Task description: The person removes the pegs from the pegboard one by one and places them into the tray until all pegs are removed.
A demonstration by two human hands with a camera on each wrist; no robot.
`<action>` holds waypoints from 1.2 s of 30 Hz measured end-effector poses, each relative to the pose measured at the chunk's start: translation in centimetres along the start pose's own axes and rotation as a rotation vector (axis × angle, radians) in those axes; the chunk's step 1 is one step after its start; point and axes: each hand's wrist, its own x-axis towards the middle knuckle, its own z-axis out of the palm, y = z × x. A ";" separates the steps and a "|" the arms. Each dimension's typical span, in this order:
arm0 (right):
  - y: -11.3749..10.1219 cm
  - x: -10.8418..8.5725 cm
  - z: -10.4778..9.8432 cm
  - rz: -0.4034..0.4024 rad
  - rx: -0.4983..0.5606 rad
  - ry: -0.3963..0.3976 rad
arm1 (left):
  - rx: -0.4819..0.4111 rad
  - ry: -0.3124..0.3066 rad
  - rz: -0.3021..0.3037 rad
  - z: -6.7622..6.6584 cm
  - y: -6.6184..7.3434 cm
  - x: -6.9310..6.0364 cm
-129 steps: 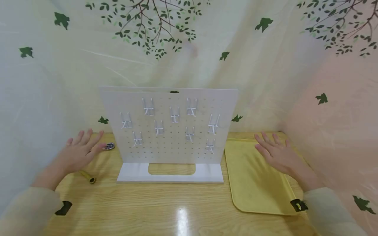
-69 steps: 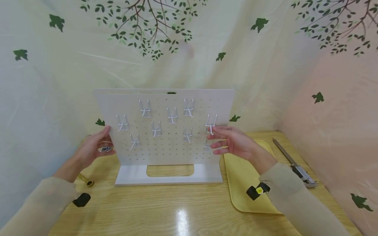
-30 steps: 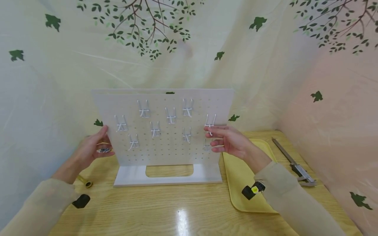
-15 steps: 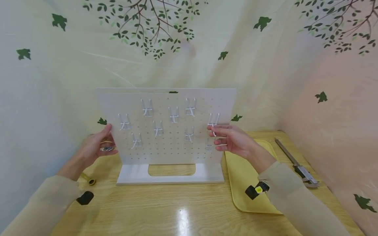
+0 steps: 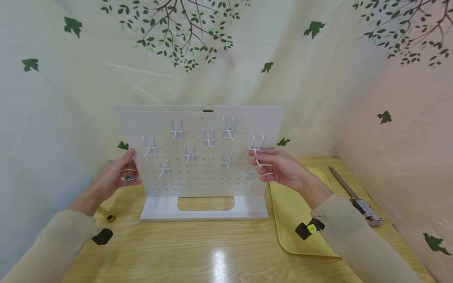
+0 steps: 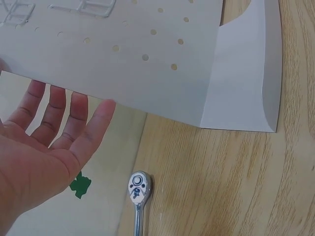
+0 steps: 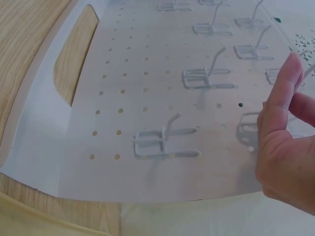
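Note:
A white pegboard [image 5: 212,184] stands upright on its white base, with several white wire hooks on its front. My left hand [image 5: 115,179] holds the board's left edge; in the left wrist view its fingertips [image 6: 78,101] reach behind that edge and the thumb is mostly cut off. On the right side, my right hand [image 5: 286,169] pinches the prong of a wire hook [image 5: 255,148] between thumb and index finger, the other fingers loosely bent. From the right wrist, that hand [image 7: 288,142] partly hides this hook. Below it sits another hook [image 7: 162,142], untouched.
A ratchet wrench [image 6: 139,189] lies behind my left hand. Nearer is a brass-coloured tubular tool [image 5: 106,214]. A yellow tray [image 5: 290,232] lies under my right forearm, with a caliper [image 5: 357,200] beyond it. Patterned curtains enclose the wooden table [image 5: 170,251].
Both hands came in from hovering at the sides: the left took the board's edge, the right took the hook. Lately the hook's prong has swung slightly rightward; the left hand stays put.

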 end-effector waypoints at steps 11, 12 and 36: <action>-0.3 -1.8 -0.6 -0.073 -0.058 -0.001 | 0.020 0.007 0.000 -0.1 -0.3 0.2; -0.3 -2.0 -0.8 -0.083 -0.060 0.001 | 0.022 0.008 0.000 -0.1 -0.3 0.2; 2.4 -3.9 -7.6 -0.321 -0.076 0.159 | 0.078 0.054 0.005 0.1 -0.4 0.2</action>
